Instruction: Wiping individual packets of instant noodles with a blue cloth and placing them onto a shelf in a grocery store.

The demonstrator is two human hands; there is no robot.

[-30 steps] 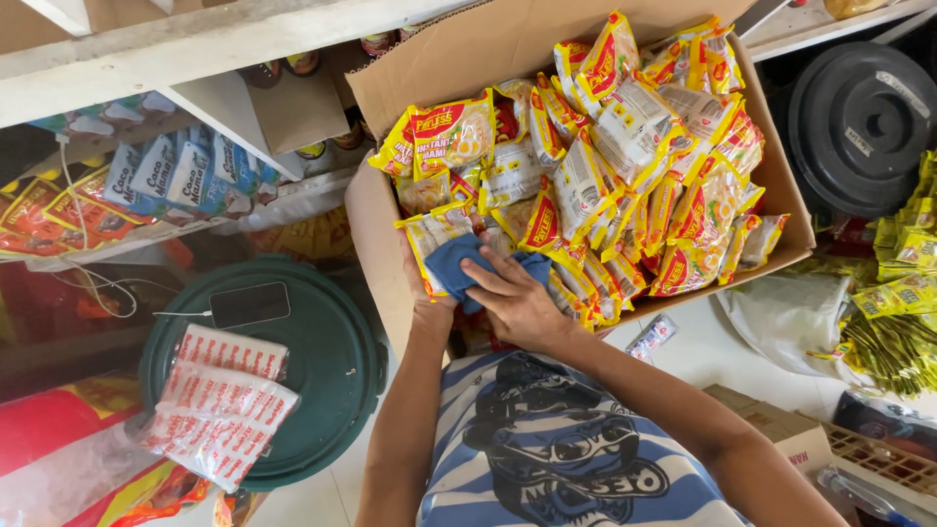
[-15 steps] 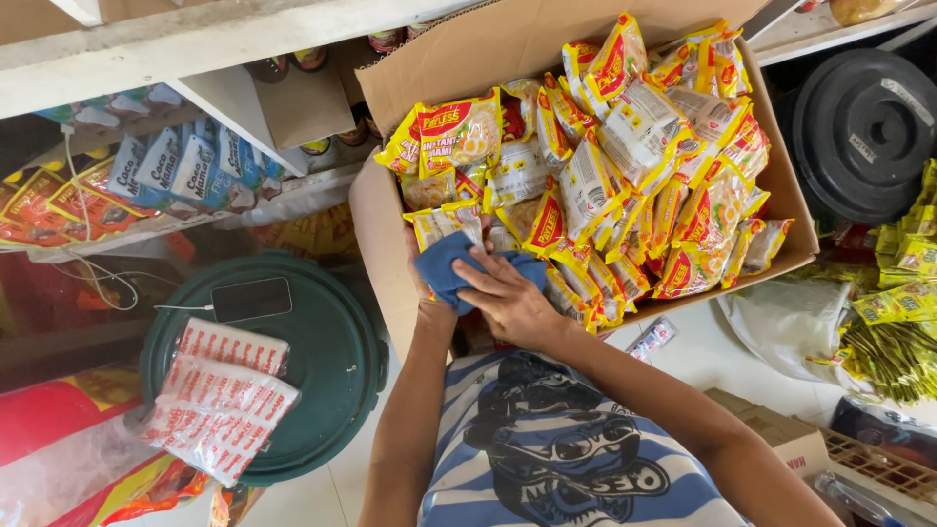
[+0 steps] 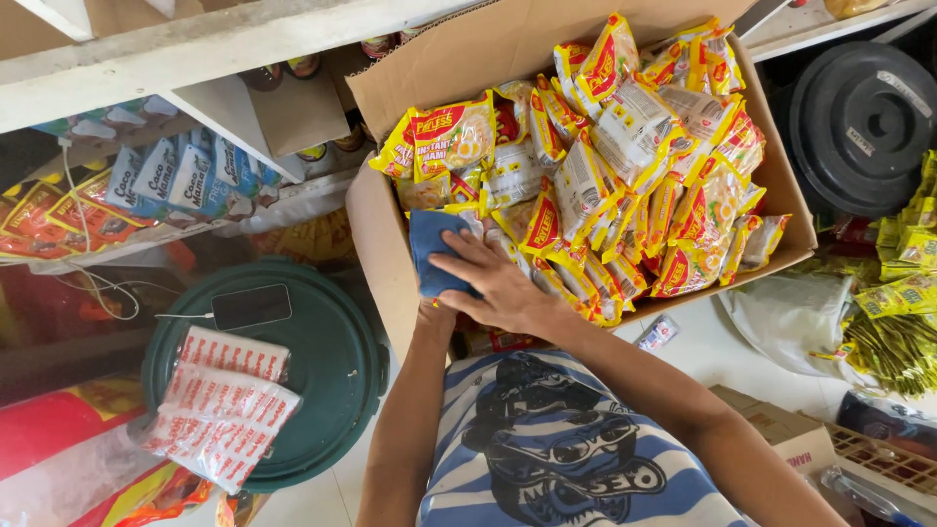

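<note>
While we look down past a striped shirt [image 3: 576, 468] with a dark printed figure, our right hand [image 3: 498, 288] lies flat, fingers spread, across a blue cloth [image 3: 436, 244] at the near-left corner of a big cardboard box [image 3: 381, 244]. That hand presses on the cloth with an open palm, its grip not closed around anything. Our left hand is hidden beneath the right hand and the cloth; only its forearm [image 3: 410, 429] shows rising to the box's near wall, so we cannot tell how its grip stands.

The cloth rests at about seven o'clock inside the box, on top of the packets and touching the left wall. Yellow and red noodle packets [image 3: 625, 176] fill the rest of the box, heaped from nine o'clock round to four o'clock.

At nine o'clock from the hands, well apart, sits a round green lid [image 3: 332, 371]. On it lies a dark phone [image 3: 252, 305] with a white cable, and just below the phone a stack of red-and-white sachets [image 3: 224, 405]. Above the lid, at ten o'clock, a white shelf [image 3: 195, 49] hangs strips of blue sachets [image 3: 176, 176]. At two o'clock from the box stands a black round lid [image 3: 864, 127], and at four o'clock hang bunches of yellow-green sachets [image 3: 903, 312].
</note>
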